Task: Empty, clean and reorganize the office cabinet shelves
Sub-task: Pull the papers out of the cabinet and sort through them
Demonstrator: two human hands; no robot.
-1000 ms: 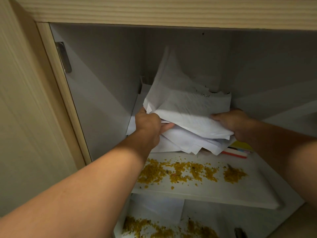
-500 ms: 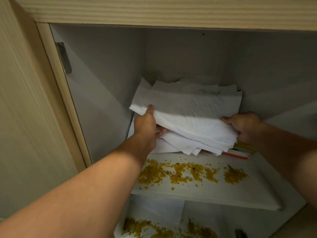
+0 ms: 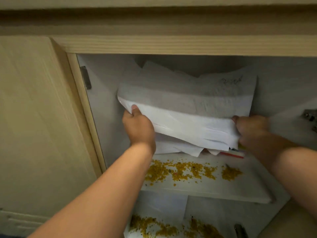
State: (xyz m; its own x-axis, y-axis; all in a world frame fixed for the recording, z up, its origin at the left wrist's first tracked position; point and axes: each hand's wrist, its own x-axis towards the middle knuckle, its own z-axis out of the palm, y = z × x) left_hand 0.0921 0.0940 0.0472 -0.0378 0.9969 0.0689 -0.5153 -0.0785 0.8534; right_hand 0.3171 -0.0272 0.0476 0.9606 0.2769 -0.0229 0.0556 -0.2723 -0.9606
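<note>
Your head view is dim and warm-toned. Light enters from the front: the cabinet interior [image 3: 197, 66] darkens toward its back, at upper centre. Soft shadow under the paper stack [image 3: 188, 107]. Mild motion blur overall; straight edges bow near the frame borders.

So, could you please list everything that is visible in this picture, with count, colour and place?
papers: one loose stack, white, lifted over the upper shelf
shelf: two, white, upper and lower
crumbs: many, yellow, scattered on both shelves
book: one, red edge, under the papers at right
hinge: two, grey metal, left and right cabinet walls
cabinet door: one, light wood, open at left
left hand: grips the stack's left edge
right hand: grips the stack's right edge
</note>
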